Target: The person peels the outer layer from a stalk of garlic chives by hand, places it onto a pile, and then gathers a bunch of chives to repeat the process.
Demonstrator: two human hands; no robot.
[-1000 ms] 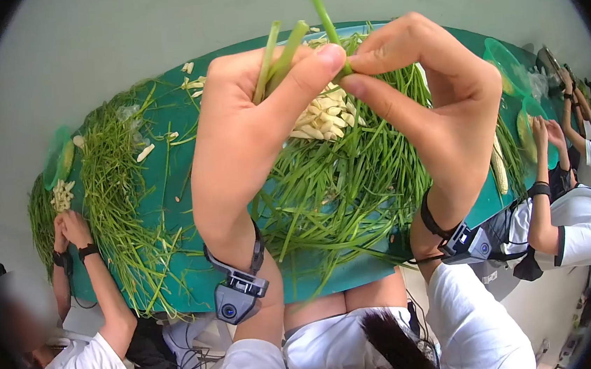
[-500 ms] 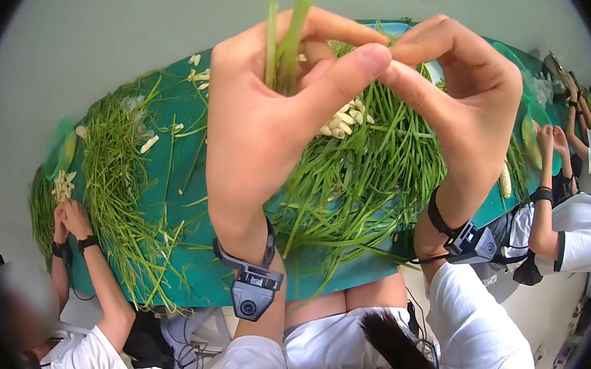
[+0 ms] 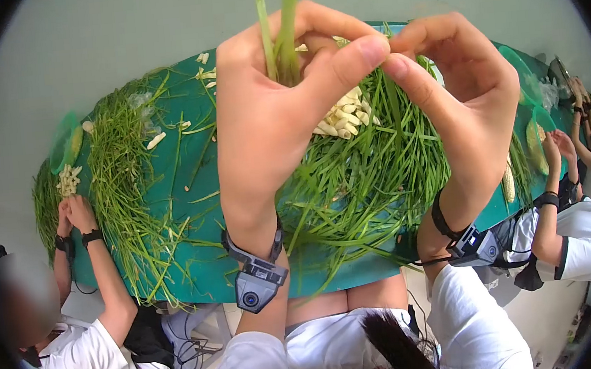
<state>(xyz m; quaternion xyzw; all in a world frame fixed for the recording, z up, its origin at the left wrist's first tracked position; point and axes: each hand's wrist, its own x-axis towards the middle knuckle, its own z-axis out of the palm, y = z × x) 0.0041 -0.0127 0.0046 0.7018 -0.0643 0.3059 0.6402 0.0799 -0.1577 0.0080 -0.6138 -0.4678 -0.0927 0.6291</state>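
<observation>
My left hand is closed, with a few pale green vegetable stems standing up between its palm and curled fingers. Its thumb and forefinger are pinched together at the tips. Close against them, the fingertips of my right hand are also brought together; whatever is pinched there is too small or hidden to make out. Below both hands lies a large heap of long, thin green leaves. A pile of peeled white cloves or cut pieces rests on that heap, partly covered by my left hand.
On the green table, another long heap of greens lies to the left. A person's hands work beside a small white pile and a green basket. More people's hands and a corn cob are at the right.
My left hand has shifted slightly right with the stems, and the two hands' fingertips stay close together. More of the white pile shows beneath. The view has moved a little.
</observation>
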